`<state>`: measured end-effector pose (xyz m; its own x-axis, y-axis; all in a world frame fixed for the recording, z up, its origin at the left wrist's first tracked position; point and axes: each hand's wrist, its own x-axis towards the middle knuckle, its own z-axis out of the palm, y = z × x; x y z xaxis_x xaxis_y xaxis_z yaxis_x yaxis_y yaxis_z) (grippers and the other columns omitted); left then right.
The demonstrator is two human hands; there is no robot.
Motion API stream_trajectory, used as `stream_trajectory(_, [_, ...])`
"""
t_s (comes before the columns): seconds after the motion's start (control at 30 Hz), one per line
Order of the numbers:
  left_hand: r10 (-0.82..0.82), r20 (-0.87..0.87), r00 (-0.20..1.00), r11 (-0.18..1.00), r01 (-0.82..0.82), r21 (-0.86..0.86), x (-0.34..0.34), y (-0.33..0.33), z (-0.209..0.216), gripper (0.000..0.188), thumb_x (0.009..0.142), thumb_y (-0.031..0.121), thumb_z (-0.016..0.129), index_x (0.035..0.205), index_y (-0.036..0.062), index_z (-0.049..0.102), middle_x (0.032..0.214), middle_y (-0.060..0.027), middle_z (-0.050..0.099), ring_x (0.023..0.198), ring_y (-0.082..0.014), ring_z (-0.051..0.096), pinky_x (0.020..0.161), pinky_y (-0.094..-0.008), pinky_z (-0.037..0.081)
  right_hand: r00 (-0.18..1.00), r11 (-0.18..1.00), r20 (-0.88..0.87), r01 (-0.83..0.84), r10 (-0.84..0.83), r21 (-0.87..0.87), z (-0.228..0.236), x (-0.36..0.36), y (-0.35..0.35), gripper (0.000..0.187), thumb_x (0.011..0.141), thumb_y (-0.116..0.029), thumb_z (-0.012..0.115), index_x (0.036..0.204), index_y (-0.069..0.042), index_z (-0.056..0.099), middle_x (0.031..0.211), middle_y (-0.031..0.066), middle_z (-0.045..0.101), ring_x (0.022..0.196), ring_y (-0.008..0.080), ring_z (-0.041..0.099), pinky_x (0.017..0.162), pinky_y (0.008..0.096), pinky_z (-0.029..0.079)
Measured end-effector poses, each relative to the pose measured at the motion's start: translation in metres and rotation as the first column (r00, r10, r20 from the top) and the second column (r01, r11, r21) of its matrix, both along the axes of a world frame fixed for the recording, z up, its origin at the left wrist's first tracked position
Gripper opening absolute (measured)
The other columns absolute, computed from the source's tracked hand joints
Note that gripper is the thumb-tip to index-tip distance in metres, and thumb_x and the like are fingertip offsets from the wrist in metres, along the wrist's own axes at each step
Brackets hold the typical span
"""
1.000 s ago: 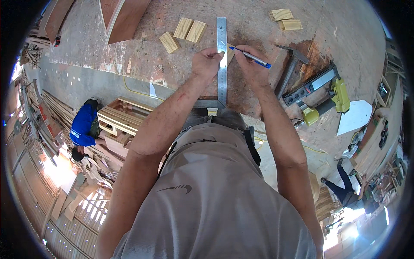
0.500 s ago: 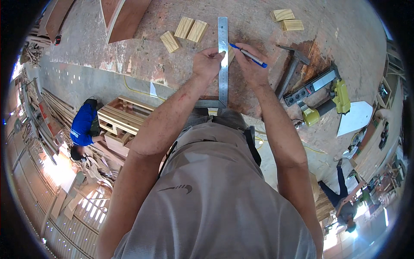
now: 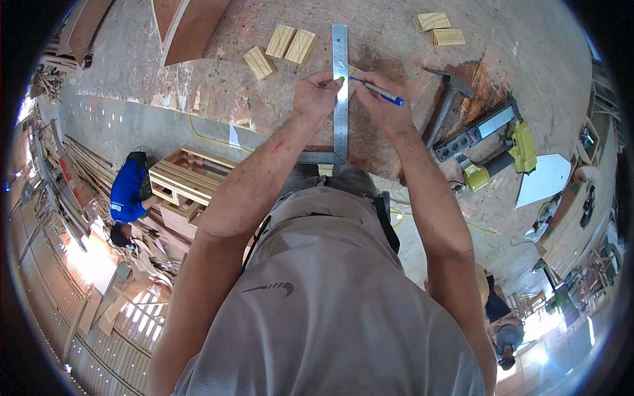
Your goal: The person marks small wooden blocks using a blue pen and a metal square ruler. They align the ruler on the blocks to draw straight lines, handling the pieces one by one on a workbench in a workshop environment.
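Note:
A metal try square [image 3: 341, 125] lies with its long blade pointing away from me over the worn workbench. My left hand [image 3: 317, 94] grips the blade, thumb on top of it. Partly hidden under the blade is a small wooden block [image 3: 354, 72], its right edge showing beside my fingers. My right hand [image 3: 386, 102] is closed around a blue marker pen [image 3: 383, 92], whose tip meets the right edge of the blade over the block. Left of the blade lie several loose wooden blocks [image 3: 301, 46], some bearing drawn lines.
On the right of the workbench [image 3: 264, 99] are a hammer [image 3: 444, 109], a yellow-green nail gun [image 3: 495, 145] and a white flat piece [image 3: 545, 179]. More blocks [image 3: 448, 37] lie at the far right. Curved brown panels [image 3: 195, 30] stand far left. A person in blue [image 3: 129, 188] works beside a wooden frame.
My right hand has drawn the pen a little toward me, its tip now lower along the blade. My left hand and the square stay nearly still. The distant person at right has moved.

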<state>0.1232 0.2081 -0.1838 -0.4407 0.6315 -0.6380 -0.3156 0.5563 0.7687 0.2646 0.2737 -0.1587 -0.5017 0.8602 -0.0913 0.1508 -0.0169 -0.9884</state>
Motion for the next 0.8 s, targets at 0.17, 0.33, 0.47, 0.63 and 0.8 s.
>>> stream_trajectory(0.17, [-0.016, -0.029, 0.999, 1.000, 0.016, 0.007, 0.001, 0.000, -0.006, 0.012, 0.090, 0.008, 0.066, 0.100, 0.0010, 0.069, 0.075, -0.0013, 0.066, 0.055, -0.0063, 0.053, 0.047, -0.0224, 0.040, 0.998, 0.997, 0.069, 0.008, -0.014, 0.081, -0.009, -0.003, 0.009, 0.017, 0.086, -0.009, 0.068, 0.102, -0.006, 0.071, 0.083, 0.0032, 0.068, 0.076, 0.0090, 0.061, 0.069, 0.0237, 0.049])
stream_trajectory(0.33, [0.004, 0.018, 1.000, 1.000, -0.004, 0.000, 0.000, -0.001, 0.002, 0.014, 0.090, 0.009, 0.066, 0.101, 0.0006, 0.068, 0.078, -0.0025, 0.066, 0.057, -0.0071, 0.054, 0.048, -0.0228, 0.042, 0.991, 0.987, 0.069, -0.123, 0.116, 0.102, 0.008, 0.010, -0.002, 0.015, 0.085, -0.007, 0.068, 0.099, -0.006, 0.070, 0.083, 0.0055, 0.068, 0.075, 0.0093, 0.061, 0.067, 0.0233, 0.048])
stream_trajectory(0.47, [-0.026, -0.083, 0.996, 1.000, 0.025, -0.010, -0.001, 0.000, -0.002, 0.015, 0.089, 0.008, 0.067, 0.101, 0.0001, 0.068, 0.079, -0.0033, 0.067, 0.059, -0.0074, 0.055, 0.049, -0.0229, 0.043, 0.987, 0.991, 0.087, -0.130, 0.132, -0.023, 0.015, 0.020, -0.023, 0.013, 0.083, -0.007, 0.069, 0.096, -0.005, 0.070, 0.080, 0.0069, 0.067, 0.071, 0.0105, 0.060, 0.064, 0.0243, 0.047])
stream_trajectory(0.63, [0.002, -0.021, 1.000, 1.000, -0.002, -0.018, 0.002, 0.001, 0.001, 0.016, 0.088, 0.008, 0.068, 0.102, -0.0002, 0.068, 0.079, -0.0026, 0.067, 0.060, -0.0070, 0.056, 0.050, -0.0224, 0.043, 0.996, 0.994, 0.013, -0.085, 0.084, 0.065, -0.004, 0.012, -0.011, 0.012, 0.083, -0.008, 0.069, 0.094, -0.004, 0.070, 0.077, 0.0079, 0.064, 0.067, 0.0136, 0.059, 0.063, 0.0271, 0.047])
stream_trajectory(0.8, [-0.035, -0.041, 0.999, 0.999, 0.033, -0.035, -0.002, 0.000, 0.000, 0.016, 0.089, 0.009, 0.067, 0.103, 0.0006, 0.069, 0.079, -0.0015, 0.066, 0.060, -0.0063, 0.055, 0.050, -0.0218, 0.042, 0.919, 0.931, 0.270, -0.334, 0.286, 0.151, -0.001, 0.042, -0.043, 0.013, 0.085, -0.003, 0.067, 0.098, -0.002, 0.068, 0.083, 0.0070, 0.067, 0.076, 0.0126, 0.063, 0.069, 0.0270, 0.050])
